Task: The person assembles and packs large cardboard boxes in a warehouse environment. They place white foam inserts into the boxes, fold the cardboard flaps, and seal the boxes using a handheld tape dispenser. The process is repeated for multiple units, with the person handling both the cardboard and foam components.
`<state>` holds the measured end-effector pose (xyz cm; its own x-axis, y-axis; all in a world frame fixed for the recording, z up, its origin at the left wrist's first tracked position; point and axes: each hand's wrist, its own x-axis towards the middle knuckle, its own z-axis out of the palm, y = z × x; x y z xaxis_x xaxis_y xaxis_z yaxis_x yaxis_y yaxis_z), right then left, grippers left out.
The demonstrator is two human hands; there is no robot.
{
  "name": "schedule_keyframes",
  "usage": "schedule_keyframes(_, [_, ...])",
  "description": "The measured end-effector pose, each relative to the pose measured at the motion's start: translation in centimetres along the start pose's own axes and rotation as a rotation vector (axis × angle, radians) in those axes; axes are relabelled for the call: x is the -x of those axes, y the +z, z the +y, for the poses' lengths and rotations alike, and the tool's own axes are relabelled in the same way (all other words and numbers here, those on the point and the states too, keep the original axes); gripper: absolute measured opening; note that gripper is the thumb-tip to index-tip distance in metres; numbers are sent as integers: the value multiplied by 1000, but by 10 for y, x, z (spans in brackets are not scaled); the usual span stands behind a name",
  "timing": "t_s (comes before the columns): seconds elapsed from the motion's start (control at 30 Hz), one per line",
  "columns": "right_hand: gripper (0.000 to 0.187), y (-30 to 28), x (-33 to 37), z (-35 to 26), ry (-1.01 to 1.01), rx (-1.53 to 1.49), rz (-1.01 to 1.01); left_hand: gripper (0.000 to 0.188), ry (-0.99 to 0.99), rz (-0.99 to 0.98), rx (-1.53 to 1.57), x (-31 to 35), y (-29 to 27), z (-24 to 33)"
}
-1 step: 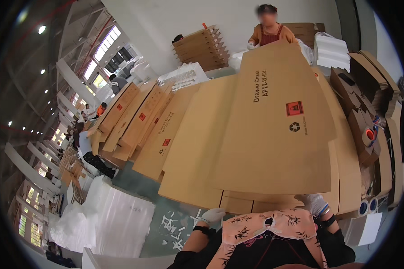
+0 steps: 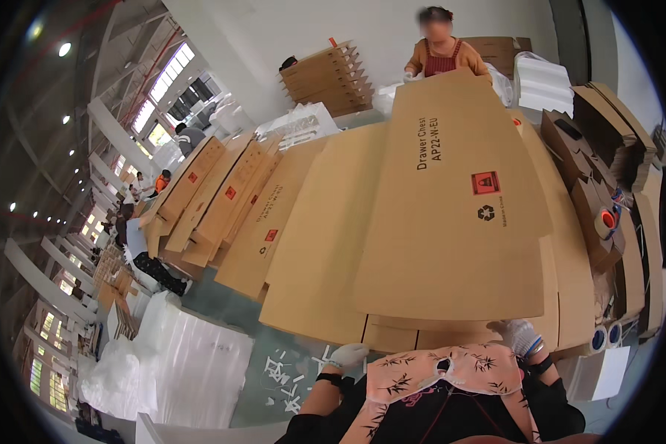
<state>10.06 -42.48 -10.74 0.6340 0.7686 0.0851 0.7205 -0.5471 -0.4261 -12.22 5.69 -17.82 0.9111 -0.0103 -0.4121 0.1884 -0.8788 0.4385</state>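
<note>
A large brown cardboard carton (image 2: 451, 251) stretches away in front of me, with dark print, a red label and a recycling mark on its top panel. My left hand (image 2: 350, 354), in a white glove, is beside the carton's near left corner. Its fingers are drawn together, and I cannot make out what is between them, if anything. My right hand (image 2: 522, 337), also in a pale glove, is at the near edge on the right. The carton's edge hides its fingertips. Across from me, a person in an apron (image 2: 444, 63) stands at the carton's far end.
More cartons (image 2: 222, 189) lean in a row to the left. White foam-wrapped stacks (image 2: 200, 362) stand at lower left, beside white scraps (image 2: 281, 374) on the floor. To the right are folded cardboard (image 2: 614, 122) and a tape dispenser (image 2: 608, 218). Other people work farther left.
The view has shifted very slightly. Both my hands and the large carton keep their places; the person opposite has moved a hand a little.
</note>
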Motion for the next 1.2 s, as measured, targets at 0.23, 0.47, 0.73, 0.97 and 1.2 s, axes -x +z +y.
schedule_keyframes(0.23, [56,16,27,-34,256,7,-157,12,358,197,-47,19,21,-103])
schedule_keyframes(0.47, [56,41,20,-63,355,80,-213,13,363,52,-64,-6,4,-131])
schedule_keyframes(0.73, [54,59,-59,-114,211,124,-89,24,256,-7,237,-6,13,-151])
schedule_keyframes(0.97, [66,119,-171,-161,-96,157,-150,34,30,-146,369,11,-41,-115])
schedule_keyframes(1.2, [96,160,-185,-196,-164,371,-264,32,334,275,182,25,-14,-149])
